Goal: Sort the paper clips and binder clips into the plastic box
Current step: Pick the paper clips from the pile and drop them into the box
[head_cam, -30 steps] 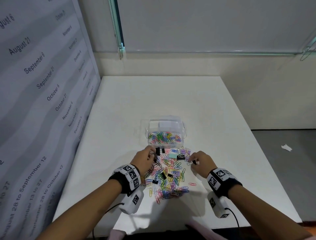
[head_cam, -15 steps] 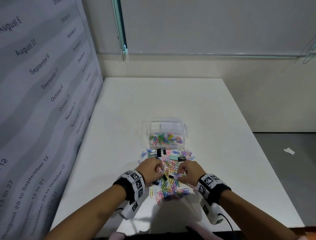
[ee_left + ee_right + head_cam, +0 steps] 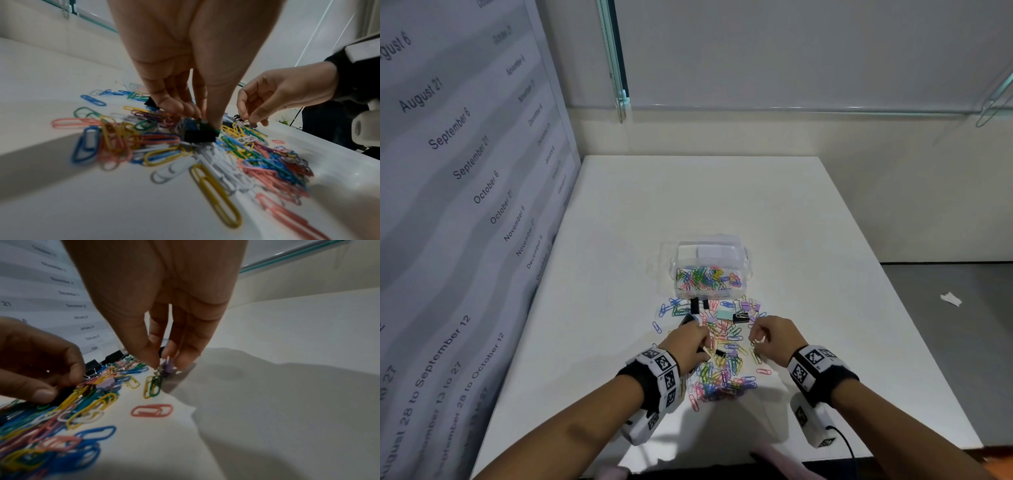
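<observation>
Purple binder clip (image 3: 168, 368), right-wrist view only

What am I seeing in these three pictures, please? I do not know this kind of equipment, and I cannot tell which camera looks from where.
No machine works here: a person sorts clips with bare hands. The wide picture comes from a camera on the head; the other two come from cameras strapped to each wrist, looking along the fingers. On the white table stands a clear plastic box, already holding coloured paper clips. In front of it lies a loose pile of paper clips with a few binder clips mixed in. The left hand presses into the pile at a black binder clip. The right hand pinches a small purple binder clip.
</observation>
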A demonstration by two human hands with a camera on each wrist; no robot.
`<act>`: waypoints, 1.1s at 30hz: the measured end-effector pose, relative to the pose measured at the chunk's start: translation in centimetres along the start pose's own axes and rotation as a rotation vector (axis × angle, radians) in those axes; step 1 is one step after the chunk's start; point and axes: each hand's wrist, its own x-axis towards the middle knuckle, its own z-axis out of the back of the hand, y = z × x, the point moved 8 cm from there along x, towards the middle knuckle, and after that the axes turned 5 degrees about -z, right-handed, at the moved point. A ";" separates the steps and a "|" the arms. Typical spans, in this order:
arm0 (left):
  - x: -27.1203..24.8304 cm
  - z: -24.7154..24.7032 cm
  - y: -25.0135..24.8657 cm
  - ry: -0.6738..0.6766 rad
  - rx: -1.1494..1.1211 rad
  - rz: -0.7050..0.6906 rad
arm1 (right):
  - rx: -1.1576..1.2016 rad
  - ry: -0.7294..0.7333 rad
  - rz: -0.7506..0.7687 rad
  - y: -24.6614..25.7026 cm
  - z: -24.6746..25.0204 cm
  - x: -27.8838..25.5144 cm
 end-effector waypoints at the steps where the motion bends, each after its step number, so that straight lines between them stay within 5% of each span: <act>1: 0.0 0.0 0.1 -0.003 0.001 0.005 | -0.011 0.006 0.006 0.1 -0.1 0.0; 9: -0.1 0.0 0.0 -0.029 0.044 -0.015 | -0.122 0.121 0.203 3.3 -2.7 -0.6; 22: -0.4 0.0 -0.4 -0.054 -0.024 -0.004 | -0.049 0.047 0.146 3.1 -1.7 -1.0; 33: -0.9 3.0 0.3 -0.274 -0.285 -0.037 | 0.032 -0.126 -0.055 -2.0 2.4 0.1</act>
